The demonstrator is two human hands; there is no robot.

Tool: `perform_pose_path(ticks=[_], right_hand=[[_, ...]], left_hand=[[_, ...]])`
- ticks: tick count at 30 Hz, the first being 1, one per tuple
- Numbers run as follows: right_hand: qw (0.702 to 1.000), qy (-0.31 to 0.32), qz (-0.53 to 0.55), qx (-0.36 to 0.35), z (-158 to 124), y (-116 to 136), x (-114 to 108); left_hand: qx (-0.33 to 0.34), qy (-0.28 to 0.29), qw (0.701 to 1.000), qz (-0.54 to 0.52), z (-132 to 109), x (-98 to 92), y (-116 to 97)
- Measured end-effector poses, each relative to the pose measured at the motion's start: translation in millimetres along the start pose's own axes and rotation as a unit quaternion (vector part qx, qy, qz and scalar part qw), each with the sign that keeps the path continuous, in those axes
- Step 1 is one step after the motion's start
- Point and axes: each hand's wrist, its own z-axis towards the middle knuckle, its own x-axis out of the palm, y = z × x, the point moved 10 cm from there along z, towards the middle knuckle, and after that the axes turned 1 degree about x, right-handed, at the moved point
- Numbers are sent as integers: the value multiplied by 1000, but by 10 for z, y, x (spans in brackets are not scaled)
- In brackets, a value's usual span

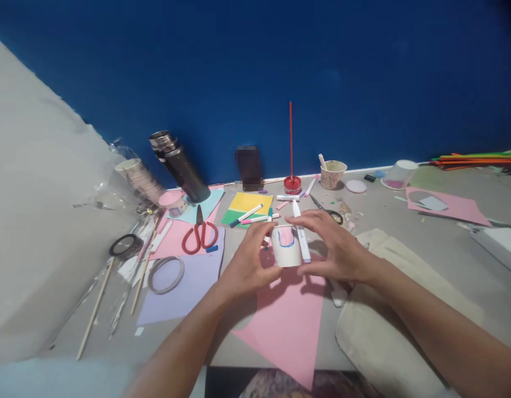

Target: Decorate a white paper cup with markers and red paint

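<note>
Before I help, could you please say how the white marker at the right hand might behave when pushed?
The white marker is probably light, being slim beside the right hand; its straight barrel suggests stiffness. Its smooth-looking, narrow body might roll when pushed.

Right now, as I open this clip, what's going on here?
A person's left hand has a white paper cup in its grip; the cup bears a pink patch outlined in blue. The right hand holds a white marker alongside it. A pink sheet of paper lies below, and red-handled scissors lie off to the left.
</note>
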Motion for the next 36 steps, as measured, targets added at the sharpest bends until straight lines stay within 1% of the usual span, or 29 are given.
perform_pose_path(ticks=[2, 5, 6, 7, 9, 11, 13, 16, 22, 36], right_hand=[[997, -69, 33, 1, -21, -15, -181], [976, -193, 86, 45, -132, -118, -465], [968, -221, 106, 56, -172, -141, -522], [963, -235, 122, 60, -195, -139, -551], [962, -234, 134, 40, -193, -53, -557], [968, -217, 128, 6, -160, 86, -523], [972, -205, 116, -15, -132, 200, -480], [976, -195, 96, -22, -118, 288, -420], [980, -180, 80, -24, -126, 303, -373], [980, -185, 64, -36, -85, 350, -381]], left_hand=[[-17, -22, 999, -34, 6, -53, 52], [-39, -29, 992, -115, 9, -67, 145], [-40, -25, 988, -147, 9, -52, 165], [-41, -22, 983, -177, 8, -35, 182], [-48, -19, 972, -230, 6, 2, 223], [-63, -25, 962, -263, 3, 21, 272], [-71, -36, 957, -279, 4, 17, 293], [-67, -42, 959, -270, 10, 3, 263], [-65, -40, 962, -260, 3, 16, 237], [-56, -41, 961, -268, 11, 10, 194]])
